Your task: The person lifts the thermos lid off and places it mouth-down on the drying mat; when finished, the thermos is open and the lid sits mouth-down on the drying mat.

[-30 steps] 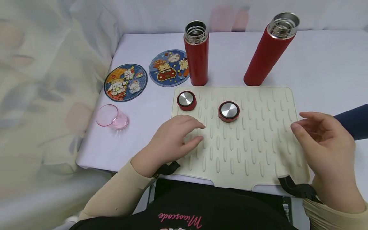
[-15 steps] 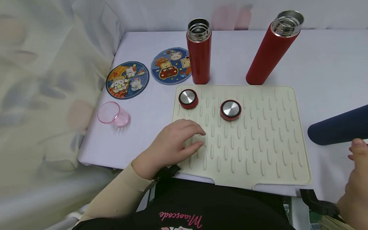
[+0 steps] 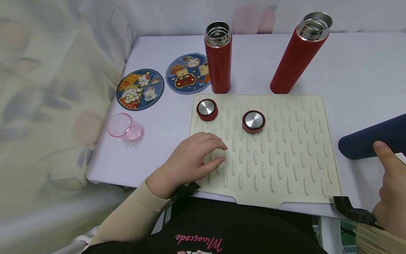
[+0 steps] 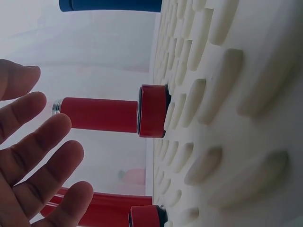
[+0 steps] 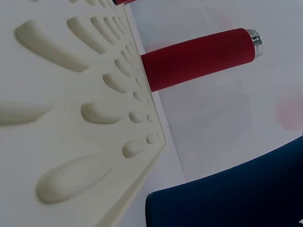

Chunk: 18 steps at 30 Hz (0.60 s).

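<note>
My left hand (image 3: 193,157) hovers or rests over the left side of the cream ridged mat (image 3: 295,169), its fingers loosely bent around nothing. In the left wrist view its fingertips are spread apart. At the right edge my right hand (image 3: 391,190) holds a dark blue thermos (image 3: 364,143), thumb against its near side; the other fingers are mostly hidden or out of frame. That thermos also fills the lower right of the right wrist view. Two red caps with silver tops, a left cap (image 3: 207,109) and a right cap (image 3: 253,121), sit on the mat.
Behind the mat stand two uncapped red thermoses, a left one (image 3: 219,65) and a right one (image 3: 296,60). To the left lie two round cartoon coasters, one (image 3: 140,90) near the table's side and another (image 3: 187,76). A pink glass (image 3: 127,128) is nearest the left edge.
My right hand has moved right, off the mat, and its thumb now lies against the dark blue thermos. The left hand has barely shifted.
</note>
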Each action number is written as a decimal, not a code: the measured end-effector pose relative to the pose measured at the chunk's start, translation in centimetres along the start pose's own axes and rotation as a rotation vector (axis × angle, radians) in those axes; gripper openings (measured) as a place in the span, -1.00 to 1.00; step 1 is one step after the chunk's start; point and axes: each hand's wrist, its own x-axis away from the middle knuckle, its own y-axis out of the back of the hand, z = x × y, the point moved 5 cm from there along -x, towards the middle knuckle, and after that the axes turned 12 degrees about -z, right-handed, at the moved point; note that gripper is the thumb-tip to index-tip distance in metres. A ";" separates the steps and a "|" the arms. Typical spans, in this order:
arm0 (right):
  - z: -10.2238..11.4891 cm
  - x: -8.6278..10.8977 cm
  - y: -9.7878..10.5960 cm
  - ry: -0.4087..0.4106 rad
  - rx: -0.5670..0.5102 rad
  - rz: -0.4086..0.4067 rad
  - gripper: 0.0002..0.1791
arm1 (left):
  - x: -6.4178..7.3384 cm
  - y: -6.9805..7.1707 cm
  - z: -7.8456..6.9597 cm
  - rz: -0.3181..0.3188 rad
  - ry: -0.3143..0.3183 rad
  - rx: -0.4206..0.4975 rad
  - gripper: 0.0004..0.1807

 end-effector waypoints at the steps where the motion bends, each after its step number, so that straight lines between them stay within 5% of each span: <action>1: -0.1 0.1 0.0 -0.006 -0.013 0.006 -0.02 | 0.0 0.0 0.0 0.000 0.005 0.000 -0.73; 13: -0.5 -0.4 0.3 0.107 0.037 -0.041 -0.20 | -0.6 -0.7 0.4 0.038 0.053 0.042 -0.39; 15: 0.0 -0.4 0.2 0.212 -0.017 -0.047 -0.22 | -0.9 -0.9 0.3 0.048 0.044 0.039 -0.37; 18: 1.3 0.2 0.3 0.492 -0.171 -0.088 -0.34 | -1.3 -1.0 0.2 0.045 0.019 0.036 -0.38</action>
